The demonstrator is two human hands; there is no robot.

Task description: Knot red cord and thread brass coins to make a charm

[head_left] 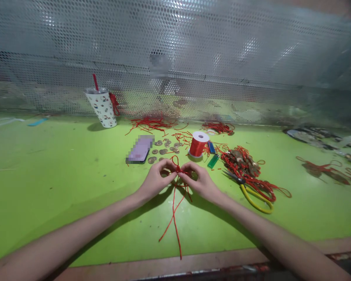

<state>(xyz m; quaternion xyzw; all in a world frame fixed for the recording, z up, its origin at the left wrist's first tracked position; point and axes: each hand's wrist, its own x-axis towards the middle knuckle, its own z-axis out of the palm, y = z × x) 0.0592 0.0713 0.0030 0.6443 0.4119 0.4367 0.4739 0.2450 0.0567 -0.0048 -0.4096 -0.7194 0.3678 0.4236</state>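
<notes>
Between my two hands is a knotted red cord (174,210), its loop sticking up above the fingers and its loose ends hanging down toward the table's front edge. My left hand (159,177) pinches the knot from the left with thumb and forefinger. From the other side my right hand (200,179) pinches the same cord, fingertips almost touching those of the left. The fingers cover part of the knot. Just beyond the hands lie several round brass-coloured coins (163,151) and a spool of red cord (197,146).
Yellow-handled scissors (256,201) lie right of my hands, against a heap of corded coins (242,162). Green (213,161) and blue lighters (211,147) are by the spool. A phone (140,149) lies left of the coins. A tumbler (101,107) stands before the perforated metal panel (175,47).
</notes>
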